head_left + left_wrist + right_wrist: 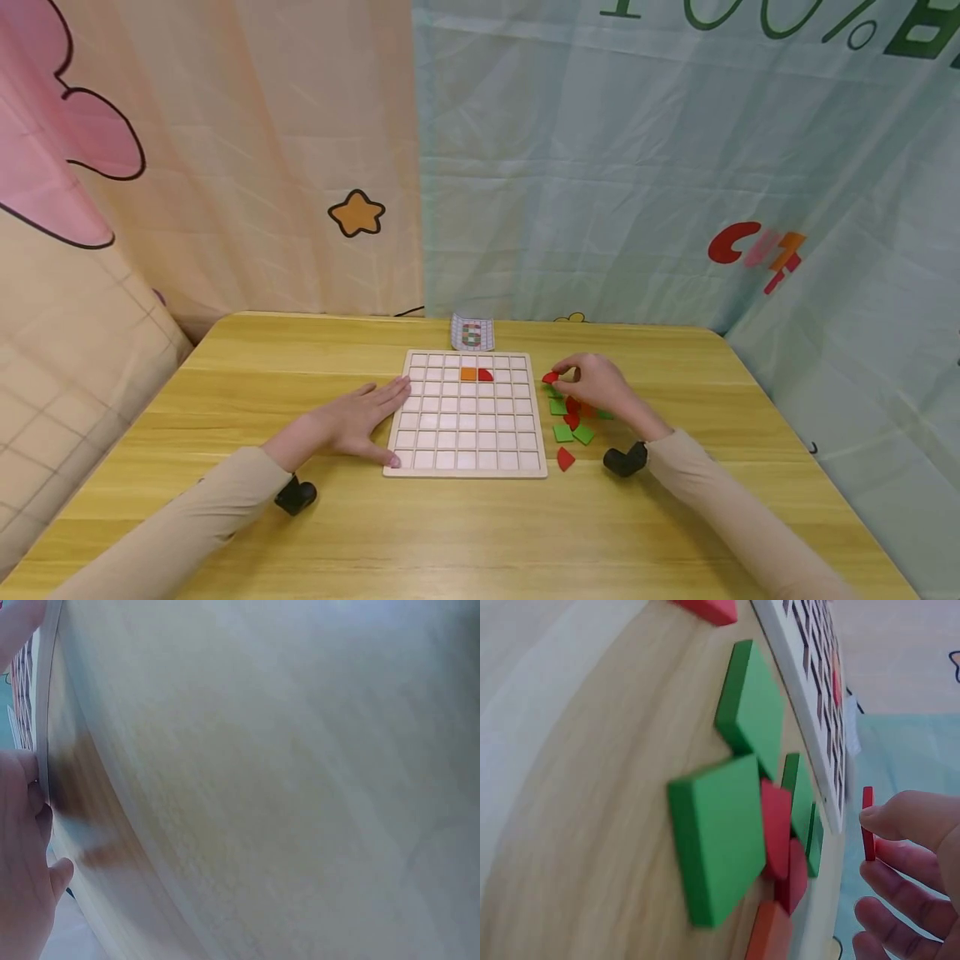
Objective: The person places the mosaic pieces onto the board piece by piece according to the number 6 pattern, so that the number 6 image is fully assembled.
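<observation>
While the left hand (360, 423) rests spread at the board's (466, 417) left edge, the right hand (596, 385) pinches a red piece (551, 377).

The piece is right of centre in the frame, just beside the board's upper right edge, closed between thumb and fingertips; the left hand's fingers are straight and grip nothing. The step looks like picking 1 piece from the loose green tiles (562, 433); the next move seems to call for turning it flat over a cell, perhaps near the orange square (468, 374). In the right wrist view it shows edge-on, long axis near vertical; which way its corner points I cannot tell.
</observation>
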`<control>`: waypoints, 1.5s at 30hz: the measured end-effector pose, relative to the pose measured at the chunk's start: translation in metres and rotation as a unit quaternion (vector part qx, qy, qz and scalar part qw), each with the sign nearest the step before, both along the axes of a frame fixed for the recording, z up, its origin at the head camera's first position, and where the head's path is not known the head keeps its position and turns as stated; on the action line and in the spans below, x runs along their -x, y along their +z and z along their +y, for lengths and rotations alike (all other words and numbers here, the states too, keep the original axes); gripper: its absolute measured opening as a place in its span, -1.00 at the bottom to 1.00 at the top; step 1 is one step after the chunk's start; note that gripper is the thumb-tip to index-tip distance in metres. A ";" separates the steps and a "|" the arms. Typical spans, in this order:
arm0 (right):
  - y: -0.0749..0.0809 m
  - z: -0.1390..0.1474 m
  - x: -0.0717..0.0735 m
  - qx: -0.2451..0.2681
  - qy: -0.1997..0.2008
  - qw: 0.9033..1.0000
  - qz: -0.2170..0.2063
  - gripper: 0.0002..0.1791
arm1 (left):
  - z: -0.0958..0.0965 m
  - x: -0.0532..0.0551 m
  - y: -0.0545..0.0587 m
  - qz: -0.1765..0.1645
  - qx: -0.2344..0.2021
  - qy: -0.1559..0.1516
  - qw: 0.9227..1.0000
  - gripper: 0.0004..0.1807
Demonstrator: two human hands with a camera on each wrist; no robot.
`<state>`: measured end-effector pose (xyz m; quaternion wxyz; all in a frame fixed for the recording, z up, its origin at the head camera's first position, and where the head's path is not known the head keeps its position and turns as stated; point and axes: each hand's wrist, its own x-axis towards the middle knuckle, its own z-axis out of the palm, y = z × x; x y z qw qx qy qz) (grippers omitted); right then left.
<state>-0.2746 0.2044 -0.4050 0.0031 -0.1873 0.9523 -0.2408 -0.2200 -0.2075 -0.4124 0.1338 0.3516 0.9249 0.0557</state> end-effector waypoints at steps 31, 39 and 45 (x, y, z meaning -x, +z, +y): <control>0.008 -0.099 0.014 -0.001 0.074 0.997 0.015 -0.73 | 0.001 0.001 0.000 0.002 0.016 0.005 1.000 0.24; 0.006 -0.120 0.021 -0.013 0.088 0.996 0.008 -0.76 | 0.000 0.002 0.000 0.007 0.020 0.006 1.000 0.24; 0.005 -0.132 0.024 -0.016 0.089 0.996 -0.010 -0.76 | 0.001 0.001 0.001 0.005 0.021 0.004 1.000 0.25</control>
